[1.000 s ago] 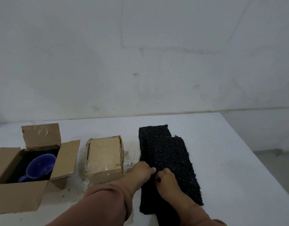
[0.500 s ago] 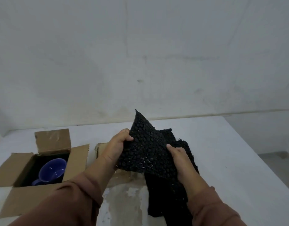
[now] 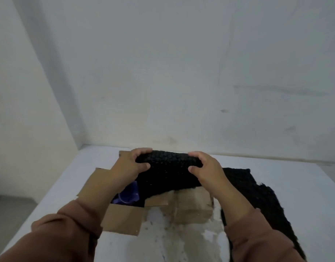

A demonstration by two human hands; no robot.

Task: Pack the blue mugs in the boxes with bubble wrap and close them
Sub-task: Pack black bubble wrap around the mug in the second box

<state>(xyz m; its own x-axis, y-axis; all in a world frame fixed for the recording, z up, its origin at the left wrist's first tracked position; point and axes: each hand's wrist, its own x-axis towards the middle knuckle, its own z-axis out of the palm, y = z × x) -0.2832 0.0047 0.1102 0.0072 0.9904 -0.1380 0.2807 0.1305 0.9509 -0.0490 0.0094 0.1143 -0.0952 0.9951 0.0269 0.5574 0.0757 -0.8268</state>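
Note:
A sheet of black bubble wrap [image 3: 168, 173] is stretched between my hands above the open cardboard box [image 3: 123, 220]. My left hand [image 3: 131, 166] grips its left end and my right hand [image 3: 204, 167] grips its right end. Inside the open box a blue mug [image 3: 128, 195] shows partly, below my left wrist and the hanging wrap. A closed cardboard box [image 3: 193, 205] sits to the right of the open one, partly under the wrap.
More black bubble wrap [image 3: 257, 197] lies on the white table [image 3: 59, 190] at the right, under my right forearm. The table top has worn, stained patches near its front. A pale wall stands close behind, with a corner at the left.
I lifted one sheet of bubble wrap off the pile and carried it left. It now hangs over the open box and the closed box. The view has swung left as well.

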